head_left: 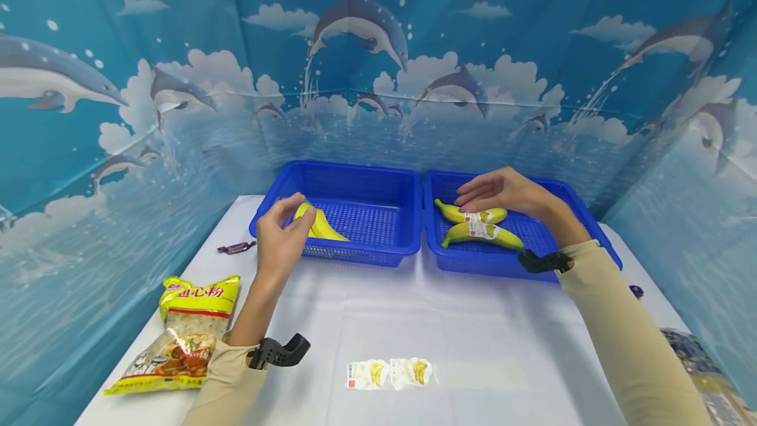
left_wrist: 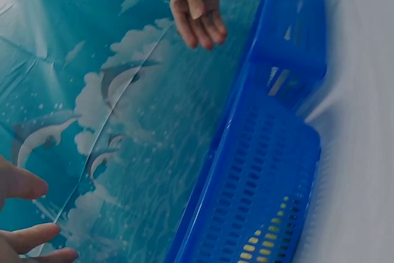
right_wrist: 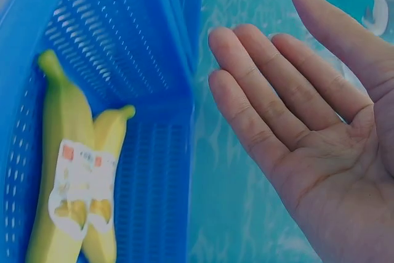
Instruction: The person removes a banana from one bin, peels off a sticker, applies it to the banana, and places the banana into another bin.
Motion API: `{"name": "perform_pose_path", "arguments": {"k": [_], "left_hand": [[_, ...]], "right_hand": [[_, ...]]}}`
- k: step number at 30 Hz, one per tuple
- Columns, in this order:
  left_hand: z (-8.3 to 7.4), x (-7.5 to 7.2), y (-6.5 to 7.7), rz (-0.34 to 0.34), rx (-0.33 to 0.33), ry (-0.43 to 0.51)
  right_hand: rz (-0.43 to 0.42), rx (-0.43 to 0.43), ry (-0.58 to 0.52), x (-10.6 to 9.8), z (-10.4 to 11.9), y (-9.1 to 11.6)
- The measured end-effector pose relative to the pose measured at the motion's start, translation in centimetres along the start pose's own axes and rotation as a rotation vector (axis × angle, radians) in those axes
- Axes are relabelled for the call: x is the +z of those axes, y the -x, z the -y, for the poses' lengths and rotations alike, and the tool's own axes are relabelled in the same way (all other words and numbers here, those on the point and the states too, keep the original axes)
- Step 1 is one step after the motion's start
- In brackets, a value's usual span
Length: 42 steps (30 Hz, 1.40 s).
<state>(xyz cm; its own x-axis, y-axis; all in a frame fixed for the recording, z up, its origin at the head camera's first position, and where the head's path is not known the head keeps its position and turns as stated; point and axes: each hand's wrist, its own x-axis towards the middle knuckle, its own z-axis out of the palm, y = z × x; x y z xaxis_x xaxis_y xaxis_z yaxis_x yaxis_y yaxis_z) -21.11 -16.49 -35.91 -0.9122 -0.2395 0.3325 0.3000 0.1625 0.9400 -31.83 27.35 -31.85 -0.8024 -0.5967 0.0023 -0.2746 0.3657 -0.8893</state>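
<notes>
Two greenish-yellow bananas with white stickers, a front banana and a rear banana, lie side by side in the right blue basket. My right hand hovers over them, its fingers extended and holding nothing in the right wrist view. Over the front left corner of the left blue basket is my left hand, thumb and fingers apart with nothing between them. Behind it, yellow banana shows in that basket, partly covered by the hand. Whether it is one banana or more, I cannot tell.
A backing strip with two banana stickers lies on the white table. A yellow pasta bag and a purple wrapped candy are at left. Another purple candy and a package sit at right. A dolphin-print curtain surrounds the table.
</notes>
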Motion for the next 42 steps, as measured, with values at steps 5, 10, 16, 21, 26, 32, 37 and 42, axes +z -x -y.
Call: {"name": "perform_pose_path", "arguments": {"k": [5,10,16,21,26,32,37,42], "left_hand": [[0.7,-1.2,-1.0,-0.082,-0.011,-0.076],[1.5,-2.3,-2.0,-0.149,-0.046,-0.129],[2.4,-3.6,-2.8,-0.215,-0.089,-0.170],[3.0,-4.5,-3.5,-0.247,-0.130,-0.192],[3.6,-5.7,-4.0,-0.232,-0.277,-0.176],[4.4,-6.4,-4.8,-0.190,-0.440,-0.064],[5.3,-6.4,-5.1,-0.166,-0.518,-0.030],[6.0,-6.5,-5.2,-0.178,-0.526,-0.019]], "right_hand": [[0.030,-0.037,0.073,1.3,1.5,-0.7],[0.087,-0.070,0.100,2.5,3.2,-2.1],[0.171,-0.068,0.081,4.0,4.4,-4.2],[0.204,-0.071,0.042,5.4,4.8,-5.6],[0.253,-0.100,0.022,7.3,5.4,-7.1],[0.259,-0.124,0.030,9.3,6.2,-9.0],[0.265,-0.112,0.041,10.8,7.1,-10.6],[0.290,-0.137,0.052,11.8,7.4,-11.9]]}}
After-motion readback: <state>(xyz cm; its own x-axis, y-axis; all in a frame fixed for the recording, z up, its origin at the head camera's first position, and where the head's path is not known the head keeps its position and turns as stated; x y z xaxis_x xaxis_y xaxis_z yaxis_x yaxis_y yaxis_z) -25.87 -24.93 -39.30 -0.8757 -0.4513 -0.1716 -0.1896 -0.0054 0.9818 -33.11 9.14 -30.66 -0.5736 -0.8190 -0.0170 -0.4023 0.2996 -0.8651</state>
